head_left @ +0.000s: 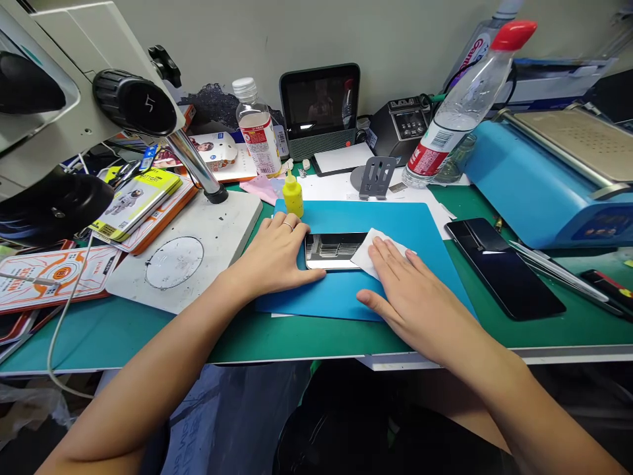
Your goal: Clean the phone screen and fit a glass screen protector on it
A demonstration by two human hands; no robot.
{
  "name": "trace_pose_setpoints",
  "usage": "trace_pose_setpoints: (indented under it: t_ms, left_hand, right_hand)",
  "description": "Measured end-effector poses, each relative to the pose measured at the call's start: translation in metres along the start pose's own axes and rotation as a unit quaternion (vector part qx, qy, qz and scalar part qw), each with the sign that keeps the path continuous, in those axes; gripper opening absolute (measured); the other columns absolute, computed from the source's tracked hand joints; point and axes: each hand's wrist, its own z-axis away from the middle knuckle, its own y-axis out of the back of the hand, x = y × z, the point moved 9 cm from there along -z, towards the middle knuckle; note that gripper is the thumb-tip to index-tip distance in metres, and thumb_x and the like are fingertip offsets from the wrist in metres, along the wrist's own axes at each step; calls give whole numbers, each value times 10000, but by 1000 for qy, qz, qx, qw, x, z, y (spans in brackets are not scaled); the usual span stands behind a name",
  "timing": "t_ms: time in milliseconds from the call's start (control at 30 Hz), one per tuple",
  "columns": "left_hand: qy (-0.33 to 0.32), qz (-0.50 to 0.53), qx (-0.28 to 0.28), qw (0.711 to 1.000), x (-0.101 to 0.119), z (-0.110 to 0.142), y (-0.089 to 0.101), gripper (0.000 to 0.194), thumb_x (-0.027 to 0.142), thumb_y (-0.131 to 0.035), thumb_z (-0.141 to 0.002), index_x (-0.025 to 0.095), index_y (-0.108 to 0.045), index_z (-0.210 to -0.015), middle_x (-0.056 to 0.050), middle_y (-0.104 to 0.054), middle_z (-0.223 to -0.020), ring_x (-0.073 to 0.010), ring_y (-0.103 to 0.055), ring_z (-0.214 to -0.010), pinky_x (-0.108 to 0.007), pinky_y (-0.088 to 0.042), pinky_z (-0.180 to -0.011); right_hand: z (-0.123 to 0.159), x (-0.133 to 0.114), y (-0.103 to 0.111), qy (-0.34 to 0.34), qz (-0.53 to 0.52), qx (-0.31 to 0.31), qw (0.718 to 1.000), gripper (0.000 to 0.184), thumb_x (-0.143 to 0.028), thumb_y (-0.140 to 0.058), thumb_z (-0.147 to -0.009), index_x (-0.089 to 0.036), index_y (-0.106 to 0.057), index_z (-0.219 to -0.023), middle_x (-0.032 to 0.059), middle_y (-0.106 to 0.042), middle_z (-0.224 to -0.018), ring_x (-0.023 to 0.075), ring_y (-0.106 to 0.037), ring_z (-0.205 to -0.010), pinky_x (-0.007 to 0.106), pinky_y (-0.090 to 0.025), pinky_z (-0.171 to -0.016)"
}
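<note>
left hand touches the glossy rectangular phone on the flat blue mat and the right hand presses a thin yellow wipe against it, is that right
The thin wipe under the right hand is white, not yellow, as the head view shows; the rest stands.

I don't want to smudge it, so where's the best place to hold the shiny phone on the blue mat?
Probably hold the phone by its long edges near the left end, coming from the left. It lies flat on the blue mat, so thumb and fingers can pinch those thin sides without covering the glossy face. The white cloth, under the right hand, covers the right end.
</note>
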Motion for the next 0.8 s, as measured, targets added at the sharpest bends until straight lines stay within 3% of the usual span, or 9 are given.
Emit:
trace_pose_setpoints:
  t_ms: [267, 600, 800]
  left_hand:
    - [-7, 0, -14, 1000, -5, 3, 0, 649, 680, -673, -845, 135, -639, -1194, -156, -620, -1208, -356, -539, -1124, -487, -431, -971]
    - [-8, 20, -8, 1000, -12, 1, 1, 662, 684, -760, -779, 166, -668, -1182, -133, -662, -1168, -359, -563, -1106, -477, -441, -930]
    - [-12, 48, -20, 999, -17, 3, 1, 778, 716, -764, -729, 172, -603, -1261, -143, -637, -1231, -371, -550, -1156, -495, -443, -963]
  right_hand:
    - [-29, -9, 0, -34, 0, 0, 999, 991, -743, -238, -994, 41, -294, -1597, 257, -246, -1685, 367, -231, -1579, 570, -252, -1269]
    - [-66, -65, 3, 51, -71, 20, 996, 1011, -750, -283, -986, 77, -343, -1564, 287, -288, -1662, 369, -237, -1578, 523, -235, -1284]
    - [-58, -89, 4, 100, -94, 31, 990, 1027, -767, -392, -952, 64, -371, -1556, 279, -326, -1651, 371, -266, -1569, 507, -234, -1289]
